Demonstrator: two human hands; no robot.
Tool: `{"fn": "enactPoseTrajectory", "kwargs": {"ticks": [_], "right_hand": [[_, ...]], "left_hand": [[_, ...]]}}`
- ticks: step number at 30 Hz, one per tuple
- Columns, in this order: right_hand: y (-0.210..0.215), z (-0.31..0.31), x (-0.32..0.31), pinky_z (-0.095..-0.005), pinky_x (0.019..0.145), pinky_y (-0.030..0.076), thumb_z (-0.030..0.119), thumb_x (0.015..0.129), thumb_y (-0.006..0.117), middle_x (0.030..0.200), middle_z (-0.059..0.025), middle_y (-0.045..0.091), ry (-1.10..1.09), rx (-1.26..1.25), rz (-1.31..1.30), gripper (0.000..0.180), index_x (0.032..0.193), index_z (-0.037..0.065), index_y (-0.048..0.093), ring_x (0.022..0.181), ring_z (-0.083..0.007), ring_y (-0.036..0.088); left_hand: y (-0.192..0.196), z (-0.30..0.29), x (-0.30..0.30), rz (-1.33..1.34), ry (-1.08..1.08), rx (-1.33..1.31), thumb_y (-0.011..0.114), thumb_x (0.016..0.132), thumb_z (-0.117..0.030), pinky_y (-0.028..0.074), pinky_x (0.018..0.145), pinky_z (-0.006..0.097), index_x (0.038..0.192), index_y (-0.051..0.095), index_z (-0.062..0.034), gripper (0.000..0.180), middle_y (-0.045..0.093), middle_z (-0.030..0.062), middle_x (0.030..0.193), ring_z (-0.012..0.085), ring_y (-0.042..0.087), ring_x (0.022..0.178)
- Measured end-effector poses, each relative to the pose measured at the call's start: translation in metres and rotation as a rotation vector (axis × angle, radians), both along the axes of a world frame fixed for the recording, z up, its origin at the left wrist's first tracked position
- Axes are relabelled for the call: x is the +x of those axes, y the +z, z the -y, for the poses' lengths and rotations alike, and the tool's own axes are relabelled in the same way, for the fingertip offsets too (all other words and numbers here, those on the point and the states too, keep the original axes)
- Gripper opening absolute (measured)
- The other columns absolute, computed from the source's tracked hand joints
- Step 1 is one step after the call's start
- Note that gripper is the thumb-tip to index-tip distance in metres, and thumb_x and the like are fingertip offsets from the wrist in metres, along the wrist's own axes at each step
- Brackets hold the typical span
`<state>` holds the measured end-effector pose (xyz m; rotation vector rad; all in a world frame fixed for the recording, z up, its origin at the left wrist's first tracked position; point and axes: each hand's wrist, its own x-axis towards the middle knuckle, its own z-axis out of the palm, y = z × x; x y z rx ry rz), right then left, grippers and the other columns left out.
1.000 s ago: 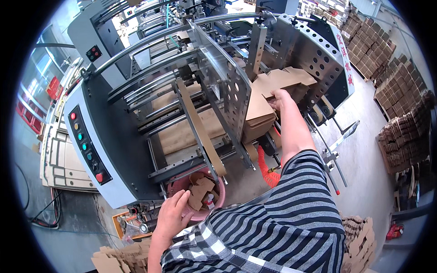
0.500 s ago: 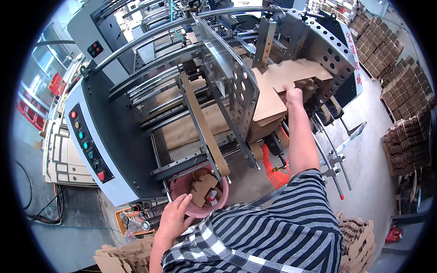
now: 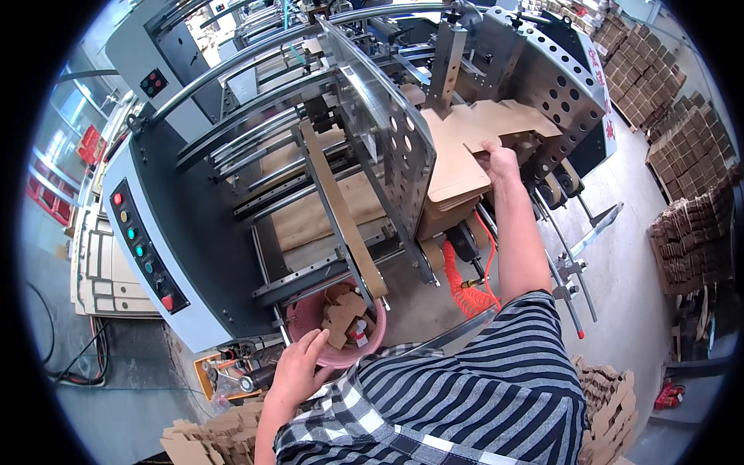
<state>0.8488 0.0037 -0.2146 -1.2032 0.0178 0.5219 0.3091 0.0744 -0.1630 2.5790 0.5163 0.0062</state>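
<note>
A stack of flat brown cardboard box blanks point(image 3: 457, 167) lies in the machine's feeder, between two perforated metal side plates. My right hand point(image 3: 500, 164) is closed on the near edge of these blanks at a notch, thumb on top; the fingers beneath are partly hidden. Low in front of me, my left hand point(image 3: 298, 370) holds nothing, its fingers apart. It is beside the rim of a pink plastic tub point(image 3: 377, 341) containing cardboard scraps point(image 3: 345, 318).
The machine's button panel point(image 3: 142, 246) is on the left, near a tan belt point(image 3: 341, 209). An orange coiled hose point(image 3: 457, 287) hangs below the feeder. Bundled cardboard stacks point(image 3: 690, 167) line the right side. More blanks point(image 3: 209, 434) sit by my lower left.
The top blanks, blurred by motion before, now lie still and flatter on the stack. My right hand stays at their edge; my left hand has barely moved.
</note>
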Motion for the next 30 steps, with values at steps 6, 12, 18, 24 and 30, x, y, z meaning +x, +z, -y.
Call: {"fn": "enactPoseTrajectory", "kwargs": {"ticks": [6, 12, 18, 24, 30], "right_hand": [[0.022, 0.0, -0.014, -0.0364, 0.062, 0.056, 0.009, 0.089, 0.056, 0.089, -0.0174, 0.065, -0.059, -0.028, 0.069, 0.019, 0.102, -0.005, 0.056, 0.072, -0.0268, 0.066], [0.024, 0.007, 0.0, -0.0348, 0.057, 0.055, 0.008, 0.087, 0.059, 0.086, -0.0152, 0.065, 0.024, -0.162, 0.059, 0.021, 0.104, -0.005, 0.057, 0.066, -0.0259, 0.065], [0.074, 0.017, 0.004, -0.0319, 0.058, 0.055, 0.01, 0.087, 0.06, 0.084, -0.0139, 0.065, 0.047, -0.019, 0.141, 0.016, 0.096, -0.003, 0.058, 0.067, -0.0224, 0.065], [0.034, 0.02, -0.001, -0.0353, 0.056, 0.057, 0.007, 0.089, 0.057, 0.086, -0.0144, 0.064, 0.091, 0.051, 0.06, 0.018, 0.103, -0.003, 0.055, 0.07, -0.0263, 0.066], [0.026, 0.021, -0.003, -0.0313, 0.05, 0.051, 0.037, 0.086, 0.061, 0.08, -0.0152, 0.067, 0.222, -0.695, 0.165, 0.041, 0.097, -0.002, 0.06, 0.061, -0.0221, 0.066]], "left_hand": [[-0.001, 0.001, -0.007, -0.115, 0.058, -0.077, 0.075, 0.069, -0.017, 0.043, 0.095, 0.041, 0.132, 0.045, -0.0067, 0.071, 0.051, 0.0163, 0.127, 0.0361, 0.052, 0.112], [-0.009, 0.002, -0.007, -0.12, 0.056, -0.095, 0.075, 0.069, -0.017, 0.043, 0.095, 0.041, 0.132, 0.045, -0.0065, 0.071, 0.051, 0.0166, 0.127, 0.0364, 0.052, 0.112], [-0.007, -0.002, -0.005, -0.149, 0.05, -0.086, 0.075, 0.07, -0.017, 0.044, 0.094, 0.042, 0.132, 0.046, -0.0079, 0.069, 0.051, 0.0165, 0.128, 0.0368, 0.053, 0.111], [-0.014, 0.001, -0.001, -0.166, 0.033, -0.126, 0.075, 0.071, -0.018, 0.044, 0.094, 0.041, 0.131, 0.046, -0.0078, 0.068, 0.052, 0.0162, 0.127, 0.0373, 0.053, 0.111], [-0.011, -0.003, 0.002, -0.158, -0.002, -0.106, 0.075, 0.071, -0.018, 0.044, 0.094, 0.042, 0.13, 0.047, -0.0059, 0.066, 0.053, 0.0172, 0.124, 0.037, 0.054, 0.11]]}}
